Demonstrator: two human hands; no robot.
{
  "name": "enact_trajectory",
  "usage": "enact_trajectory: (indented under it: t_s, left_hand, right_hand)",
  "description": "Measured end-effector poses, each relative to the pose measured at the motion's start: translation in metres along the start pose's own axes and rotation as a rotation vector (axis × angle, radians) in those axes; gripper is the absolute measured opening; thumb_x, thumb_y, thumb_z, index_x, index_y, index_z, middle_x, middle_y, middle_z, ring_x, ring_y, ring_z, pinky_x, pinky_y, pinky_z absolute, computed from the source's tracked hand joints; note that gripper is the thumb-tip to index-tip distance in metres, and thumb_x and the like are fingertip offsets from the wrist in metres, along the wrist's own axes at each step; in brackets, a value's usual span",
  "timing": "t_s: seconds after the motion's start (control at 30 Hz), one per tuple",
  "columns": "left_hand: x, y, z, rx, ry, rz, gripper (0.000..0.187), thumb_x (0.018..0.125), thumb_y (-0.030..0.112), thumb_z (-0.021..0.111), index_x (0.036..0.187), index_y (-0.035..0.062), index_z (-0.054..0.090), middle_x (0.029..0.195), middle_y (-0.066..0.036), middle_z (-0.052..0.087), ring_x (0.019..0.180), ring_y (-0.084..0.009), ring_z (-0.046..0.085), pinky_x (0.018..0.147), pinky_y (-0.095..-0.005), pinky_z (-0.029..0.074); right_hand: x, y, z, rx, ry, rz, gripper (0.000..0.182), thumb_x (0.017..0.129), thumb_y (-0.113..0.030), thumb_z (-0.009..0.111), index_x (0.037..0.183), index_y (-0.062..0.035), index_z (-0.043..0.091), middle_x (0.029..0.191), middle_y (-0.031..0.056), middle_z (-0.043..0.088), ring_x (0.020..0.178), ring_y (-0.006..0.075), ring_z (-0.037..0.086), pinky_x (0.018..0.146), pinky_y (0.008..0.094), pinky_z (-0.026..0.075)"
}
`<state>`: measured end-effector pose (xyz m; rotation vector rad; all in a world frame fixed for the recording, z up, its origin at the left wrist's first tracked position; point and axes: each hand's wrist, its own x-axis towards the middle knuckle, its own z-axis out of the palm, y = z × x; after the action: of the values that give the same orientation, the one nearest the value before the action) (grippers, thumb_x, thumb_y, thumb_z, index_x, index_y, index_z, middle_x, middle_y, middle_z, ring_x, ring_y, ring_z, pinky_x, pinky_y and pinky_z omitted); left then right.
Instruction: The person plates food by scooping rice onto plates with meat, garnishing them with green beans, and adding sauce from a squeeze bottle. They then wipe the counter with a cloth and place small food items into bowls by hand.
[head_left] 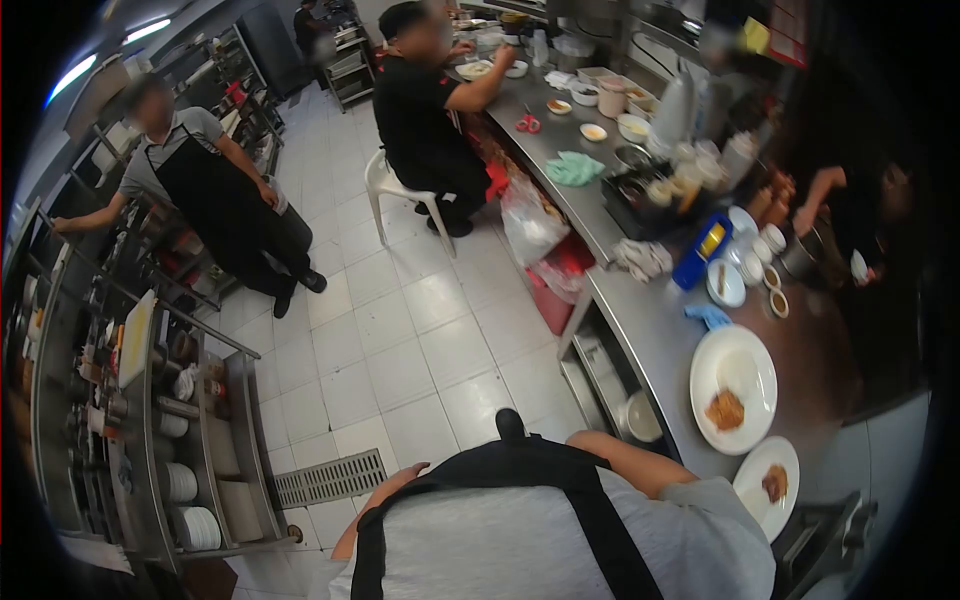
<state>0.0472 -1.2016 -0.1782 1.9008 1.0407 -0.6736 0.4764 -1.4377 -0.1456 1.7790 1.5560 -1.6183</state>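
Only a small part of my left hand (413, 472) shows, low beside my black apron (440, 462) and over the tiled floor. Its fingers are too hidden to read, and nothing can be made out in it. My right forearm bends in behind the apron's chest, which hides the right hand. On the steel counter to my right lie two white plates: a large one (735, 360) with orange-brown food (725, 410), and another (755, 510) with a smaller brown piece (775, 484). A blue cloth (708, 316) lies just beyond them.
A person in an apron (205, 180) stands at the left. Another person (425, 125) sits on a white chair (385, 185) by the counter. Shelves with plates (197, 527) line the left; a red bin (552, 300) and bags (530, 220) stand under the counter.
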Motion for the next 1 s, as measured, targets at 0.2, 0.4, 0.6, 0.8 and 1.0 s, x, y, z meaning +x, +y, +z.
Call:
enact_trajectory:
  t_s: [0.2, 0.4, 0.6, 0.8, 1.0]
  left_hand:
    - [0.03, -0.015, -0.081, -0.203, 0.204, -0.181, 0.086, 0.061, 0.046, 0.078, 0.13, 0.0089, 0.043, 0.111, -0.019, 0.059, 0.102, -0.0316, 0.057, 0.087, -0.0408, 0.045]
    - [0.077, -0.05, -0.118, -0.433, 0.281, -0.414, 0.086, 0.06, 0.047, 0.078, 0.13, 0.0092, 0.045, 0.11, -0.019, 0.06, 0.101, -0.031, 0.058, 0.087, -0.04, 0.046]
    - [0.165, -0.1, -0.205, -0.518, 0.185, -0.505, 0.085, 0.06, 0.048, 0.078, 0.129, 0.0095, 0.046, 0.109, -0.019, 0.06, 0.1, -0.0304, 0.059, 0.087, -0.0391, 0.046]
    - [0.282, -0.18, -0.372, -0.442, 0.197, -0.344, 0.085, 0.059, 0.05, 0.078, 0.128, 0.0098, 0.047, 0.107, -0.018, 0.061, 0.1, -0.0298, 0.059, 0.086, -0.0383, 0.047]
    - [0.396, -0.107, -0.69, -0.221, 0.516, -0.087, 0.07, 0.068, 0.041, 0.075, 0.125, 0.0103, 0.049, 0.109, -0.018, 0.06, 0.102, -0.0306, 0.058, 0.09, -0.0381, 0.045]
  right_hand:
    - [0.094, -0.02, -0.181, -0.247, 0.283, -0.157, 0.027, 0.074, -0.023, 0.064, 0.091, -0.0015, 0.067, 0.094, 0.0203, 0.065, 0.089, 0.0356, 0.063, 0.076, 0.0452, 0.049]
    - [0.159, -0.133, -0.424, -0.285, 0.375, -0.395, 0.038, 0.078, -0.031, 0.064, 0.11, -0.0121, 0.058, 0.094, 0.015, 0.065, 0.088, 0.0327, 0.061, 0.078, 0.0403, 0.048]
    - [0.223, -0.192, -0.604, 0.054, 0.698, -0.467, 0.031, 0.079, -0.019, 0.062, 0.11, -0.0116, 0.06, 0.085, 0.0136, 0.064, 0.079, 0.0276, 0.061, 0.072, 0.0367, 0.048]
    - [0.334, -0.087, -0.634, 0.247, 0.332, 0.045, 0.036, 0.08, -0.019, 0.06, 0.115, -0.0145, 0.058, 0.086, 0.0073, 0.065, 0.071, 0.0151, 0.061, 0.063, 0.028, 0.051]
    - [0.356, -0.02, -0.66, 0.454, 0.156, 0.345, 0.026, 0.083, -0.028, 0.054, 0.097, -0.009, 0.063, 0.081, 0.0093, 0.064, 0.065, 0.0227, 0.06, 0.055, 0.0399, 0.05]
